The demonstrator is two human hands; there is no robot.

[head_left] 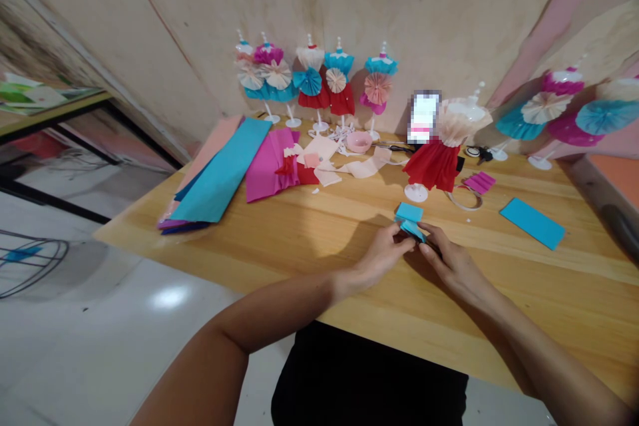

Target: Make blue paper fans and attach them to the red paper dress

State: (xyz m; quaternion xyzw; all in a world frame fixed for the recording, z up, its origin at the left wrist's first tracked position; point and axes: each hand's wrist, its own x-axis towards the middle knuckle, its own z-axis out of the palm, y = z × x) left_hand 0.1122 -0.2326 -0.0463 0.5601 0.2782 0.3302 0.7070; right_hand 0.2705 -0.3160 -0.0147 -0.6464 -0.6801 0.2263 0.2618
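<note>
Folded blue paper (409, 214) is pinched between the fingers of the left hand (382, 256) and right hand (452, 266), both grasping it over the wooden tabletop (249, 239), just before a red-skirted paper dress on a white stand (432, 163).

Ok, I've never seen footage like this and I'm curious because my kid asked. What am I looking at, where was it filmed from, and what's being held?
This one picture comes from a camera worn on a person's head, looking forward and down, so the bare arms are the wearer's own. Their left hand and right hand together hold a piece of folded blue paper. On the wooden table stand small paper dresses on white stands, with sheets of coloured paper to the left and a blue paper strip to the right.
</note>
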